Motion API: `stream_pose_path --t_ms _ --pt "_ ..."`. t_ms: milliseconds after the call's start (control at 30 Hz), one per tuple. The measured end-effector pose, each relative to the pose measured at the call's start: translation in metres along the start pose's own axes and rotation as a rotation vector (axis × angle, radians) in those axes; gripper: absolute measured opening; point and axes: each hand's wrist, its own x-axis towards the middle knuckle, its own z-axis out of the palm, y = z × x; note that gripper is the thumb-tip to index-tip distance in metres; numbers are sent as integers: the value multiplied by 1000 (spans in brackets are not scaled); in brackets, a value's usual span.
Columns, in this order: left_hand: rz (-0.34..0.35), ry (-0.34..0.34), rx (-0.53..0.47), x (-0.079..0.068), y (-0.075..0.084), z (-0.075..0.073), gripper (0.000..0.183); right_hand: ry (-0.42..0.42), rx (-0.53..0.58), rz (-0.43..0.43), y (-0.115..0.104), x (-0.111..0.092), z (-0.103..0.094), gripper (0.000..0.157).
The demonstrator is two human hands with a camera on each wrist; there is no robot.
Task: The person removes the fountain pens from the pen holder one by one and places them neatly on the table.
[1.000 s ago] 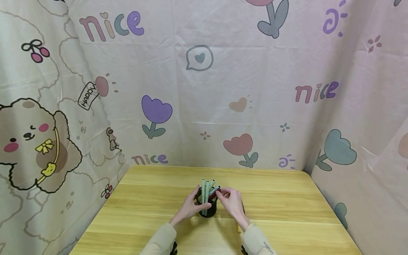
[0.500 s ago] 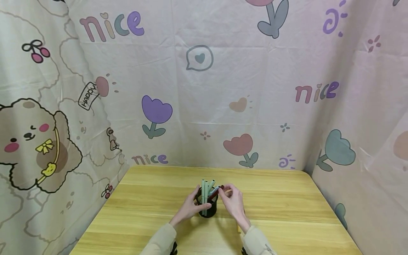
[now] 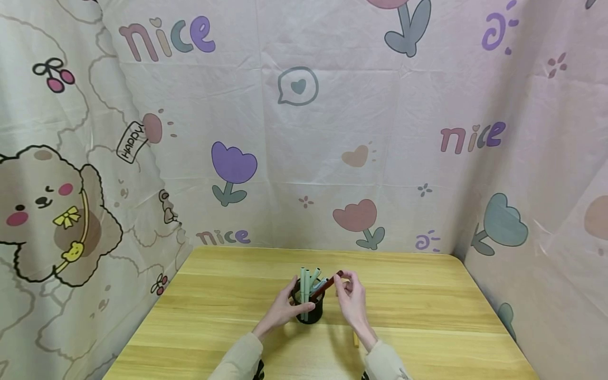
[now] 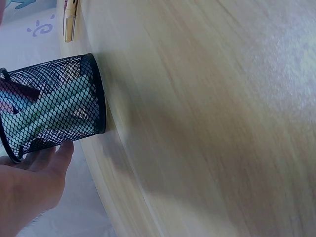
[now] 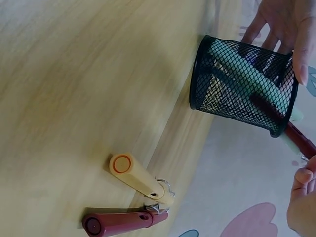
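A black mesh pen holder [image 3: 312, 316] stands upright on the table, gripped by my left hand [image 3: 279, 312], its thumb across the front and fingers behind. Several pale green pens [image 3: 302, 285] poke up from it, with a light blue pen leaning right. Thumb and fingertips of my right hand [image 3: 353, 302] pinch the upper end of a dark red pen [image 3: 328, 285], which slants over the rim. Through the mesh in the right wrist view, the lower end of that dark red pen [image 5: 297, 137] still shows inside the holder.
On the wooden table [image 3: 228, 285], right of the holder, lie a yellow pen [image 5: 140, 180] and a red pen [image 5: 118, 222] side by side, both with metal clips. A patterned curtain [image 3: 294, 158] rises behind the table's far edge.
My right hand has moved right and slightly up, drawing the dark red pen further out of the holder. My left hand stays on the holder.
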Motion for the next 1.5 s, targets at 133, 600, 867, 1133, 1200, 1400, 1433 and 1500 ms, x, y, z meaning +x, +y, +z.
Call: stream_pose_path --t_ms 133,600,867,1133,1200,1400,1433,1500 --pt "-5 -3 -10 1 -1 0 107 7 72 -12 -1 0 -2 19" --pt "10 -6 -14 1 -1 -1 106 -81 282 -64 -2 3 -15 24" --pt "7 -2 -6 1 -2 -1 107 -120 360 -22 -2 2 -21 28" --pt "9 -3 -13 0 -1 -2 106 -97 319 41 -7 4 -27 35" --pt "13 -5 -20 0 0 -2 105 -90 307 67 -8 4 -30 38" --pt "13 -10 -47 -1 1 -2 105 -54 285 130 -8 6 -36 37" --pt "15 -11 -49 -1 2 -2 105 -45 279 131 -8 6 -36 36" --pt "12 -12 -53 -1 2 -2 105 -27 272 123 -7 7 -38 34"
